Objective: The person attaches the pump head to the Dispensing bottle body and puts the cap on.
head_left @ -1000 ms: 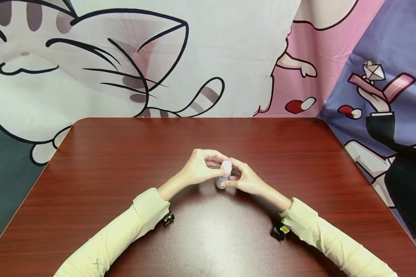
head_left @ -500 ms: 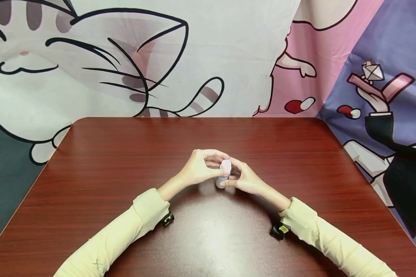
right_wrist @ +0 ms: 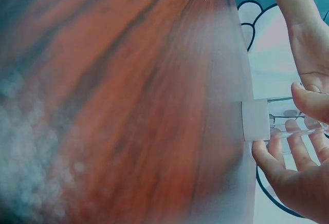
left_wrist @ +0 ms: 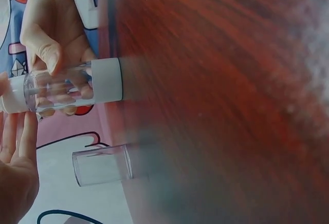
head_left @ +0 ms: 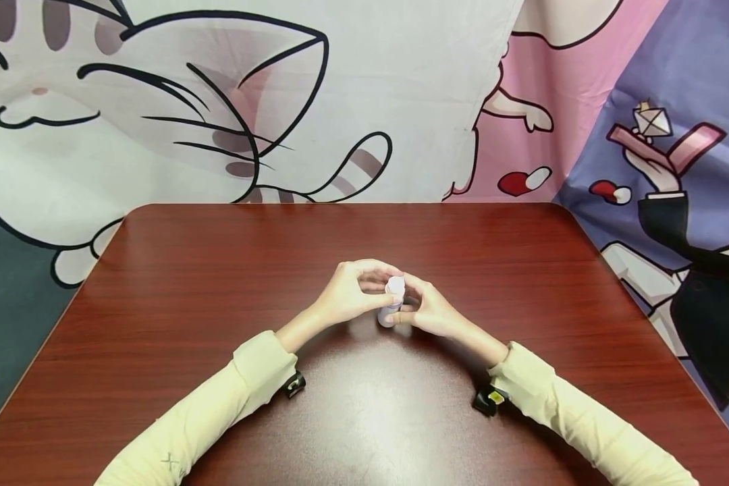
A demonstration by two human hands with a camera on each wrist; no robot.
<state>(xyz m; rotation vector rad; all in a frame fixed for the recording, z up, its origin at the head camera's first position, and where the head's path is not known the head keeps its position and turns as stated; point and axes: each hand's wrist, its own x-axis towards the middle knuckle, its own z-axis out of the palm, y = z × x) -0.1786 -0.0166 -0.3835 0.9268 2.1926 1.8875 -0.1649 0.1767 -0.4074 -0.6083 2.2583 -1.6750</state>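
A clear cylindrical bottle (left_wrist: pixel 64 88) with a white base (left_wrist: pixel 107 80) and a white top (left_wrist: pixel 14 95) stands upright on the table between both hands. My left hand (head_left: pixel 340 293) holds the white top, thumb on the near side and fingers behind. Lower down, my right hand (head_left: pixel 440 312) grips the clear body, its fingers showing through the plastic in the left wrist view. A clear open cylinder (left_wrist: pixel 103 166), like a cap, stands on the table close by. The right wrist view shows the white base (right_wrist: pixel 255 120) down at the tabletop.
The dark red wooden table (head_left: pixel 219 256) has rounded far corners. Behind it hangs a cloth (head_left: pixel 425 81) printed with cartoon figures. Small black devices (head_left: pixel 294 384) sit under both rolled-up cuffs.
The head view has tilted very slightly, shifting the scene up a little. Both hands keep the same hold on the bottle, with no clear movement.
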